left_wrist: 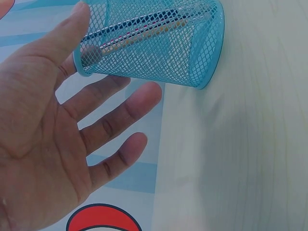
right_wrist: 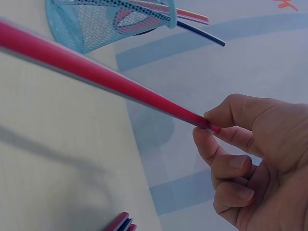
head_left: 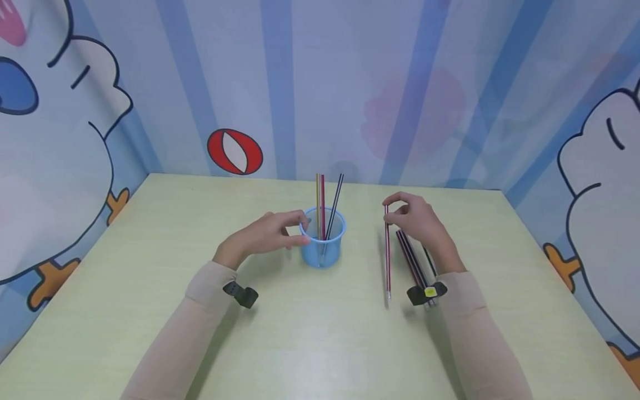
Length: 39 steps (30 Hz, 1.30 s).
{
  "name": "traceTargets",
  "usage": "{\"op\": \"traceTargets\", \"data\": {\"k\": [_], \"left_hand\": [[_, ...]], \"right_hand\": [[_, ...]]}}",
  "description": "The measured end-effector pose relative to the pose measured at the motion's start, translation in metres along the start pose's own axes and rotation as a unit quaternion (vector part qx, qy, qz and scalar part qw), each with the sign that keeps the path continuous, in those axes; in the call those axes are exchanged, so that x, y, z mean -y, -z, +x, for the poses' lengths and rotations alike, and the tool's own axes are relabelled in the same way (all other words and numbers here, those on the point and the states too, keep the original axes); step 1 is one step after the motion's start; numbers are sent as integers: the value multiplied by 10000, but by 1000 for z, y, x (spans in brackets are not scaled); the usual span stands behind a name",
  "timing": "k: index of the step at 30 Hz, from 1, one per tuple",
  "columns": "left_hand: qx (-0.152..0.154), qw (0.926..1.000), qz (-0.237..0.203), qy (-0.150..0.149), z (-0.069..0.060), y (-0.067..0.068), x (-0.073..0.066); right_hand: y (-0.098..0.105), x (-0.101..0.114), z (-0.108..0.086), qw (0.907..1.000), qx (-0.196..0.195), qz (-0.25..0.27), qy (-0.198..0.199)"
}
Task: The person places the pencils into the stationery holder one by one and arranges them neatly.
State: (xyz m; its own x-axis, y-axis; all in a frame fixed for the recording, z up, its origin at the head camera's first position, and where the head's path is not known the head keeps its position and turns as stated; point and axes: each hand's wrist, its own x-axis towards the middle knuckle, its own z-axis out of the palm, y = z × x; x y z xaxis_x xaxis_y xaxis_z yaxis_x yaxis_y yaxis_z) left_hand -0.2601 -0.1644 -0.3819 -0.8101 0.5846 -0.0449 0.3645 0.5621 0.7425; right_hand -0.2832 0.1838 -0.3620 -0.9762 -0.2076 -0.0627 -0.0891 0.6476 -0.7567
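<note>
A light blue mesh pencil cup stands upright on the table with several pencils leaning in it. At its left rim, my left hand holds the cup between thumb and index finger. The left wrist view shows the other fingers of that hand spread beside the mesh. To the right of the cup, my right hand pinches a red striped pencil near its upper end. That pencil hangs down above the table; thumb and fingertips grip its tip in the right wrist view.
More striped pencils lie in a bundle under my right wrist, partly hidden by it. The pale wooden table ends at a printed cloth backdrop behind the cup. Similar printed panels flank it left and right.
</note>
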Motion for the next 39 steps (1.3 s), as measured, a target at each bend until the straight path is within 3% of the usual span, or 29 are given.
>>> {"op": "traceTargets", "data": {"k": [8,17,23,39], "left_hand": [[3,10000,-5,13,0,0,0],[-24,10000,5,-1,-1,0,-1],[-33,10000,23,-10,-1,-1,0],[11,10000,-13,-7,1,0,0]], "right_hand": [[8,11,1,9981,-91,538,284],[13,18,0,9958,-153,780,446],[15,20,0,9914,-376,1122,562],[26,38,2,9589,-1283,2446,647]]}}
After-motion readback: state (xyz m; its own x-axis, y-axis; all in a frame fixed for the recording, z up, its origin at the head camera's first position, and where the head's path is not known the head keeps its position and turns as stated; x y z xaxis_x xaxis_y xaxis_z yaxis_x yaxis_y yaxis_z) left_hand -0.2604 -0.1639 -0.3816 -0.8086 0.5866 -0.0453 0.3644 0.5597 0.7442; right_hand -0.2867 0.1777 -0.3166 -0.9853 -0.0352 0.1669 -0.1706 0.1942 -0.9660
